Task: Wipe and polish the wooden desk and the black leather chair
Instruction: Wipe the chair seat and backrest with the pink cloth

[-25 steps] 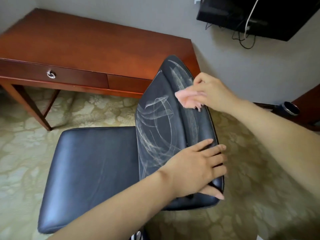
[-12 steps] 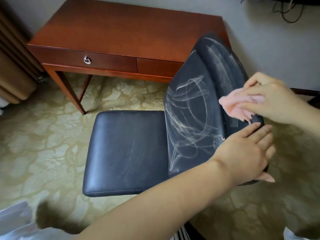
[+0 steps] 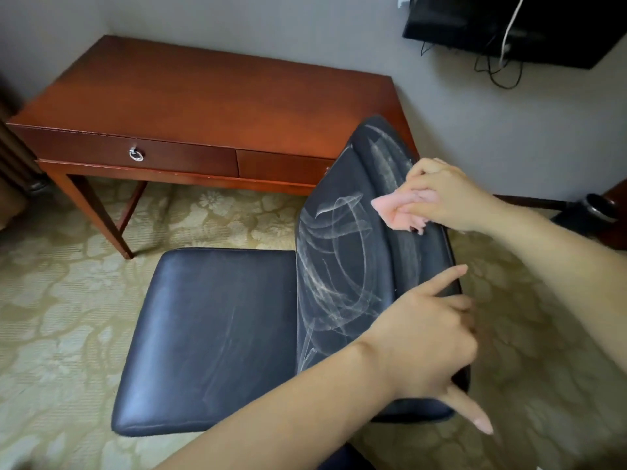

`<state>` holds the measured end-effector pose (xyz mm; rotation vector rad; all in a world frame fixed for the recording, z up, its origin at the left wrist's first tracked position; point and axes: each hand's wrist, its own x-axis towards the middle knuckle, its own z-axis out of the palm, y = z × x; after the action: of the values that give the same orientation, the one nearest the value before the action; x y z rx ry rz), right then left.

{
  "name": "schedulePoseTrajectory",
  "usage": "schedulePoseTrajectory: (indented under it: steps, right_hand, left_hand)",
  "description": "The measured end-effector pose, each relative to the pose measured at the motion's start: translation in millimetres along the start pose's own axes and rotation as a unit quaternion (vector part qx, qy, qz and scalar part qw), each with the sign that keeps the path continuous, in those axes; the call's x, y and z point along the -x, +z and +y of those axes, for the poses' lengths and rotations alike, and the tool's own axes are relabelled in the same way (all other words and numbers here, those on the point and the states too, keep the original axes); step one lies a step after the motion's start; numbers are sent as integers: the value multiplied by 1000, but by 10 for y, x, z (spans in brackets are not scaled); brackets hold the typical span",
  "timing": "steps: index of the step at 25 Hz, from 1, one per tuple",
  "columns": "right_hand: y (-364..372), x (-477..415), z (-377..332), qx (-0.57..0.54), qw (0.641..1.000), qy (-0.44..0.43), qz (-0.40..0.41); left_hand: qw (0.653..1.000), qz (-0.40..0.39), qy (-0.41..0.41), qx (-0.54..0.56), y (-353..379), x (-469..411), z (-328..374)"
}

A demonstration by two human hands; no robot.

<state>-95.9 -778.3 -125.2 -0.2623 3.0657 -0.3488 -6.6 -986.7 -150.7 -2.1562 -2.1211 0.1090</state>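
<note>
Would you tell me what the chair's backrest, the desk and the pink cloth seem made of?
Chair backrest: leather or imitation, smooth black sheen under whitish smears. Desk: reddish wood or veneer, glossy, reflecting light. Pink cloth: soft fabric, crumpled in the right hand.

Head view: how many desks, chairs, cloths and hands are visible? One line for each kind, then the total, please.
Desks: 1, the wooden desk
Chairs: 1, the black leather chair
Cloths: 1, the pink cloth
Hands: 2, left hand and right hand
Total: 5
</note>
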Motion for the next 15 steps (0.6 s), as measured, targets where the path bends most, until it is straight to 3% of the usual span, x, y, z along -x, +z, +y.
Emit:
schedulePoseTrajectory:
  steps: [4, 10, 15]
  right_hand:
    - [-108, -887, 78, -23, 1000, -17, 11]
    - [-27, -1614, 334, -49, 992, 78, 92]
    - [-55, -1388, 241, -20, 993, 58, 99]
  left_hand:
    - [996, 42, -72, 28, -9, -124, -30]
    - [962, 220, -157, 33, 294, -214, 86]
    - [946, 258, -182, 74, 364, -199, 133]
